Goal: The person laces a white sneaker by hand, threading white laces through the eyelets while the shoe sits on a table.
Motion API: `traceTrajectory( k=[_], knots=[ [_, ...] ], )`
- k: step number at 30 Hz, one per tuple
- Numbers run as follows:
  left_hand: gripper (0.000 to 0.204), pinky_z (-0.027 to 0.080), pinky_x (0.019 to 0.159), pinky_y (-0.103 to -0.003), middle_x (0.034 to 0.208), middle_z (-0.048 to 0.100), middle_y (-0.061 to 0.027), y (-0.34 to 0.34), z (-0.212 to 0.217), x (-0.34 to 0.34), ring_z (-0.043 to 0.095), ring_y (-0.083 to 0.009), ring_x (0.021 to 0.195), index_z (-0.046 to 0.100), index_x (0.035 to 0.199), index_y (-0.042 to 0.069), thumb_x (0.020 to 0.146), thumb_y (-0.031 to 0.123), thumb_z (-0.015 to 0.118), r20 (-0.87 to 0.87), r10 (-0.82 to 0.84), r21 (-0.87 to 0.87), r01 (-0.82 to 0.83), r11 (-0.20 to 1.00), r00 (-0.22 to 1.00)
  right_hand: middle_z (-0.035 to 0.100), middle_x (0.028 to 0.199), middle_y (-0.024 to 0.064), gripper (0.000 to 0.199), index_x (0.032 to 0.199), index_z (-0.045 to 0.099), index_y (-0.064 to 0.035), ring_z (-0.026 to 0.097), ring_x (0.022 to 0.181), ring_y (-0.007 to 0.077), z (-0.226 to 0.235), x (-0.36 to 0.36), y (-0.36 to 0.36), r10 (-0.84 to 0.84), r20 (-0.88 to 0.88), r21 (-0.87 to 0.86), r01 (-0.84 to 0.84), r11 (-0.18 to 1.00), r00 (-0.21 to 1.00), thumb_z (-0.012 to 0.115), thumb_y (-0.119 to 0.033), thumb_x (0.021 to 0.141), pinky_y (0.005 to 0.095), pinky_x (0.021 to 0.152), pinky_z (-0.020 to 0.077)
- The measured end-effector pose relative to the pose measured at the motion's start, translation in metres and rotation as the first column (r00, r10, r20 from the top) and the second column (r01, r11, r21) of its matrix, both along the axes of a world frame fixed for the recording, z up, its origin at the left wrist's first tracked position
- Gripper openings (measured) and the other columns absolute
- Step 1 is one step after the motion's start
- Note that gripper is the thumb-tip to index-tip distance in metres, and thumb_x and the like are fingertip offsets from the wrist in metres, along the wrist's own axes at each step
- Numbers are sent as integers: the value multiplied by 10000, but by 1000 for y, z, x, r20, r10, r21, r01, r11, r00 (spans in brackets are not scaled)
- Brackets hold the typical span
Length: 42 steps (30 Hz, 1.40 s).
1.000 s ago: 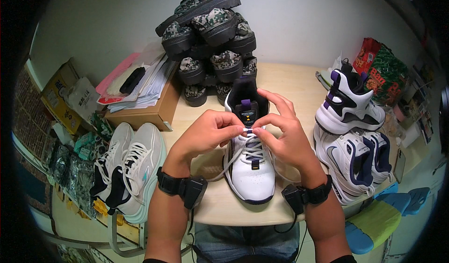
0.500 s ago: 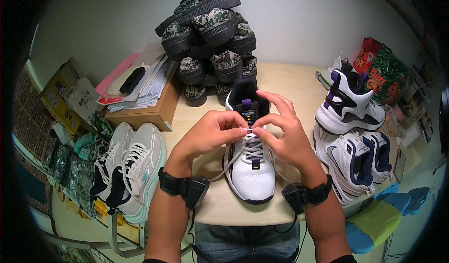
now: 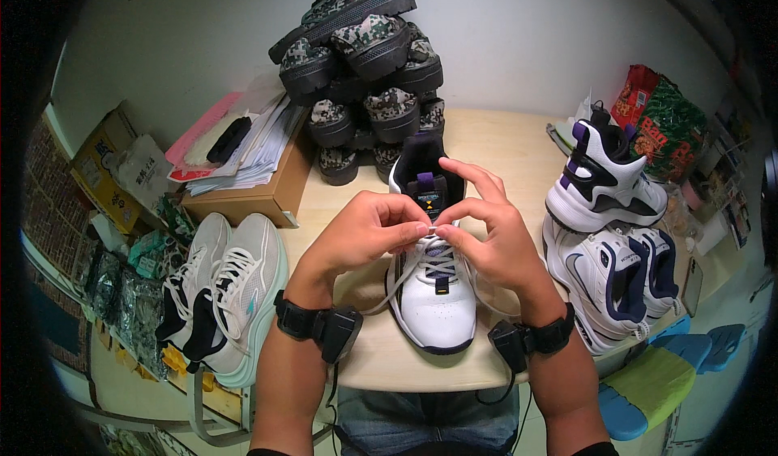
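Note:
In front of me a white sneaker (image 3: pixel 440 320) with a black collar and purple tabs stands upright, toe toward me. Its white shoelace (image 3: pixel 440 255) criss-crosses the tongue, and long loose parts hang down on both sides. My left hand (image 3: pixel 365 227) is closed, thumb and forefinger pinching the lace over the upper tongue. Right beside those fingertips, my right hand (image 3: pixel 493 233) pinches the lace too, its other fingers raised by the collar. The fingertips hide the exact bit of lace between them.
Camouflage shoes (image 3: pixel 381 51) are piled behind the sneaker. Grey-white running shoes (image 3: pixel 251 274) sit at left, near papers on a cardboard box (image 3: pixel 243 205). At right, a matching white-black-purple sneaker (image 3: pixel 608 180) rests on white-navy shoes (image 3: pixel 600 282). A blue-green stool (image 3: pixel 664 383) is lower right.
My right hand has shifted very slightly left, and the fingertips of both hands are closer together over the lace. The sneaker stays where it was.

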<state>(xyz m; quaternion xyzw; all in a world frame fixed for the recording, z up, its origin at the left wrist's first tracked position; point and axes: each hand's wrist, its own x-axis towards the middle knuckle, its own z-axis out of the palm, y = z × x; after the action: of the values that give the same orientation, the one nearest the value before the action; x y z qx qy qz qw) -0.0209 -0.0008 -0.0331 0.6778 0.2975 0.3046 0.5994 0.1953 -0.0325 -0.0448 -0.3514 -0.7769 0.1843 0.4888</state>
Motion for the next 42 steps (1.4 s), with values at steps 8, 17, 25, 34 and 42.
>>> traceTrajectory(
  k=[8, 17, 25, 34, 42],
  knots=[
    [140, 443, 591, -215, 773, 640, -16, -9, 7, 5, 560, -65, 668, 647, 965, -11, 945, 126, 627, 19, -31, 70, 30, 997, 999, 431, 1473, 164, 56, 816, 727, -65, 354, 1380, 342, -4, 4, 6, 159, -211, -125, -188, 974, 965, 730, -79, 762, 437, 1131, 245],
    [163, 448, 579, -225, 752, 628, -27, -10, 4, 9, 560, -78, 650, 662, 950, -27, 934, 134, 644, 34, -5, 87, 2, 996, 999, 432, 1473, 168, 53, 819, 741, -81, 361, 1381, 333, 0, 5, 2, 80, -198, -116, -104, 988, 977, 732, -94, 768, 440, 1131, 248],
    [156, 440, 549, -237, 674, 631, -25, -18, 4, 19, 567, -79, 600, 686, 885, -18, 920, 127, 639, 54, 139, 312, -149, 938, 989, 458, 1437, 197, 66, 843, 713, -47, 416, 1337, 306, -6, 1, 5, 144, -401, -221, -248, 943, 905, 723, -99, 803, 413, 1113, 273],
    [61, 464, 530, -297, 676, 634, -108, -24, 9, 26, 607, -196, 562, 676, 885, -22, 857, 30, 660, 67, 267, 710, -234, 664, 961, 389, 1481, 199, 85, 897, 689, -8, 407, 1335, 248, -2, -4, 0, 198, -657, -293, -488, 822, 727, 681, -90, 874, 383, 1082, 328],
    [77, 455, 534, -284, 657, 620, -91, -22, 6, 25, 590, -136, 575, 670, 885, -34, 866, 38, 652, 67, 257, 574, -248, 780, 964, 470, 1434, 181, 106, 930, 690, -18, 373, 1374, 298, -12, -3, 7, 187, -585, -276, -411, 869, 789, 690, -102, 866, 414, 1130, 252]
  ],
)
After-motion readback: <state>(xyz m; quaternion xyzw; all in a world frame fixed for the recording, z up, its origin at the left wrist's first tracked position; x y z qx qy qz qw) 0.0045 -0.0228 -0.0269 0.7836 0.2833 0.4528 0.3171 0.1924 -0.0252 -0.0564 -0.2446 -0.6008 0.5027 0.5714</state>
